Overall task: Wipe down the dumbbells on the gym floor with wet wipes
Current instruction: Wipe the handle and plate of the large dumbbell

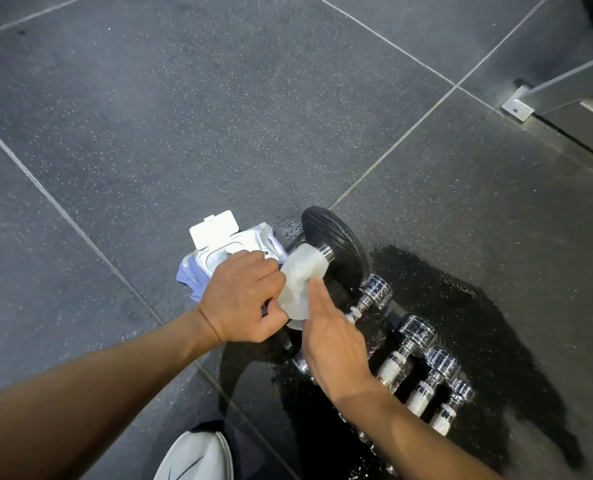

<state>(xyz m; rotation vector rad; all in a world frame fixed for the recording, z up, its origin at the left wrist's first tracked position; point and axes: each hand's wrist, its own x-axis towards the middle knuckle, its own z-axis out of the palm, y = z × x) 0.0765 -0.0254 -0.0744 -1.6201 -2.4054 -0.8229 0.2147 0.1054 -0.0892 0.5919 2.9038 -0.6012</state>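
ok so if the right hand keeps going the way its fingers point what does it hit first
The wet wipe: the right hand points its straight fingers up and slightly left, tips at the wipe wrapped on the big dumbbell's bar. What lies past it is unclear.

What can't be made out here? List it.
Head view:
- Dumbbell handle: covered by wipe, left hand and right hand.
- Pack label: partly under the left hand, too small.
- Chrome dumbbells: near ends behind the right forearm.
- Shoe: cut by bottom edge.
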